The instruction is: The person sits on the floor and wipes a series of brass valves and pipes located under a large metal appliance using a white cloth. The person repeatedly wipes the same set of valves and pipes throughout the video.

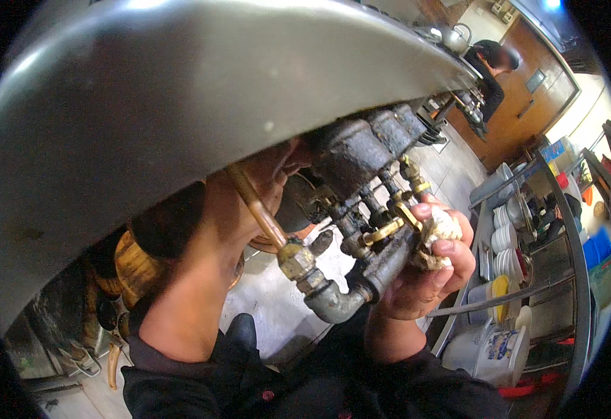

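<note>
My right hand (454,256) pinches a crumpled off-white wad (441,228), possibly cloth or paper, close against a brass valve lever (408,216). The lever belongs to a greasy black pipe manifold (392,267) with several brass valves. My left hand (288,160) reaches up behind a copper tube (257,207); the metal panel hides most of it, and its grip cannot be made out. That tube enters a brass compression fitting (298,262), joined to a grey pipe elbow (334,302). Blackened cylindrical burner parts (355,149) sit above the valves.
A broad stainless-steel panel (143,99) hangs over both arms. To the right, a metal rack (572,293) holds stacked white bowls (504,238) and a white tub (502,356). Another person (488,89) bends by a counter farther off, near a wooden door (525,94).
</note>
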The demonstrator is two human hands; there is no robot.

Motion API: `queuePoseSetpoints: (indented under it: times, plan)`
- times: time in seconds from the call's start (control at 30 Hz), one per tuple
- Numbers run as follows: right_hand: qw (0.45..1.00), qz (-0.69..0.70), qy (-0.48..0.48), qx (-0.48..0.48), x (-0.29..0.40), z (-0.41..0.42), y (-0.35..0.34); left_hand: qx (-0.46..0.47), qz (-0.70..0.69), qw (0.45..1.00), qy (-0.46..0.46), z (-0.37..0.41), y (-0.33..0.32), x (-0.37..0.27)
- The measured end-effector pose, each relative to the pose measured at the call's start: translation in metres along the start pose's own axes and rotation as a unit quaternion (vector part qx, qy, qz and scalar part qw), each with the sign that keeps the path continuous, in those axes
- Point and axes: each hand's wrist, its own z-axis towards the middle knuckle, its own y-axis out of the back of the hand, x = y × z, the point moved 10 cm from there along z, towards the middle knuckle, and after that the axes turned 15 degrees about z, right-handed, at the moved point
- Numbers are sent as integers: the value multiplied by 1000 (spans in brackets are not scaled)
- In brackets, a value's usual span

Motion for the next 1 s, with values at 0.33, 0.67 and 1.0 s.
queuePoseSetpoints:
  times: [0.33, 0.67, 1.0]
  plan:
    - [1000, -20, -10, 2, 1, -1, -2, -88, 303, 940, -127, -10, 5, -34]
    - [999, -35, -23, 11, 2, 0, -5, -165, 438, 853, -229, -17, 6, -51]
    - [998, -45, -25, 21, 2, -1, -4, 15, 402, 915, -30, -1, -7, -10]
